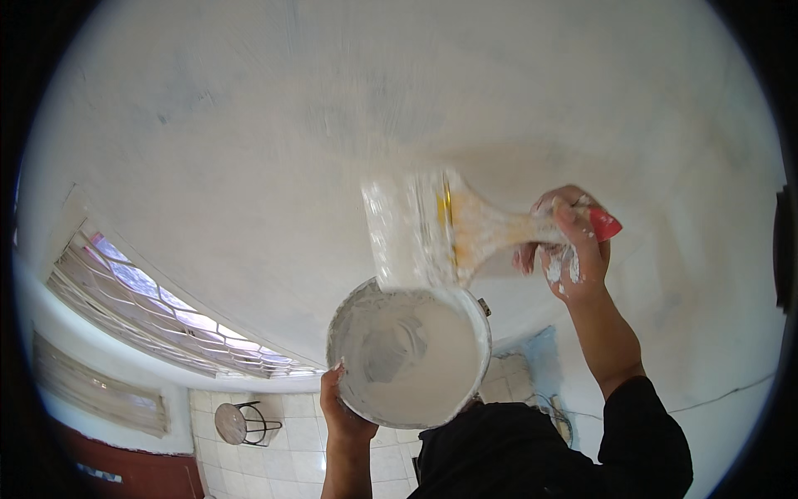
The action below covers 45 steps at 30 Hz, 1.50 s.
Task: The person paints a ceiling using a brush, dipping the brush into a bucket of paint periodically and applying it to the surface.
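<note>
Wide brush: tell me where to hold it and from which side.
The wide brush is probably best held by its narrow handle, near the red end, coming from the right, as the right hand does: it lies across the view with the handle pointing right, while the broad, white-coated bristles face left.

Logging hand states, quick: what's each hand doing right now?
Left hand: holding the bucket at its side, fingers mostly hidden.
Right hand: closed on the handle of the wide brush.

At half past eight, a grilled window (166, 306); at eight o'clock, a reddish-brown panel (150, 474); at half past seven, a round stool (231, 424) on pale floor tiles (287, 457).
</note>
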{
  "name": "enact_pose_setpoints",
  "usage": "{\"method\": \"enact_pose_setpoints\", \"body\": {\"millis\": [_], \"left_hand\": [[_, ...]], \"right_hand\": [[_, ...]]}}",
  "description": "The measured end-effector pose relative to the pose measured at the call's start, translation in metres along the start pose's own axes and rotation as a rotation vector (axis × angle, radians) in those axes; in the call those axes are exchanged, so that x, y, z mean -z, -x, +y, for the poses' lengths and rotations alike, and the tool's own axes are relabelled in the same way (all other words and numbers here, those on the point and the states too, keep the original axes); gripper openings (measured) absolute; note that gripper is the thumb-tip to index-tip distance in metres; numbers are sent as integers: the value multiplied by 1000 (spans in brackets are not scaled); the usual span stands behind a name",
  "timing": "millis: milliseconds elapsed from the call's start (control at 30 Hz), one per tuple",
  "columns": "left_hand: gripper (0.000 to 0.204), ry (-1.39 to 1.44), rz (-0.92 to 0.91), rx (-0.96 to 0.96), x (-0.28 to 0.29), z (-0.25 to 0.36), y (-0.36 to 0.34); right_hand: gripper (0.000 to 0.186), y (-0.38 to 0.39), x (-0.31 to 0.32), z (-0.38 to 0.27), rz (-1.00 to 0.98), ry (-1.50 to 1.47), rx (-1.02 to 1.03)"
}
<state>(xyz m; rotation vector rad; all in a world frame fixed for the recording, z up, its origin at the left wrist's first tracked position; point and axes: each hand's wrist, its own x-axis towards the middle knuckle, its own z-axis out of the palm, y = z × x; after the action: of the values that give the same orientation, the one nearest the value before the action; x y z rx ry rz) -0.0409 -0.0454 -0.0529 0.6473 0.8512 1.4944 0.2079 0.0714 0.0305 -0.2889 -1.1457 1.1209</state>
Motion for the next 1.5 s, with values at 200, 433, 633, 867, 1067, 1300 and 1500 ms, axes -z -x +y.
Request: {"method": "enact_pose_setpoints", "body": {"millis": [200, 433, 633, 867, 1067, 1300, 1500], "left_hand": [[64, -37, -31, -16, -6, 13, -5], [62, -66, -14, 55, -5, 23, -7], [59, -3, 39, 59, 10, 20, -8], [60, -5, -36, 106, -5, 27, -15], [51, 144, 46, 99, -15, 28, -17], [42, 111, -92, 68, 3, 36, -19], [40, 258, -54, 109, -1, 42, -16]], "right_hand": [[13, -40, -44, -4, -73, 211, 638], [18, -27, -11, -8, 163, 800, 822], [19, -4, -1, -34, 270, 723, 708], [26, -43, -68, 21, -91, 1405, 1169], [20, -57, -63, 29, 9, 1228, 1265], [14, -20, 9, -37, 306, 1135, 844], [13, -4, 17, -55, 514, 1271, 759]]}}
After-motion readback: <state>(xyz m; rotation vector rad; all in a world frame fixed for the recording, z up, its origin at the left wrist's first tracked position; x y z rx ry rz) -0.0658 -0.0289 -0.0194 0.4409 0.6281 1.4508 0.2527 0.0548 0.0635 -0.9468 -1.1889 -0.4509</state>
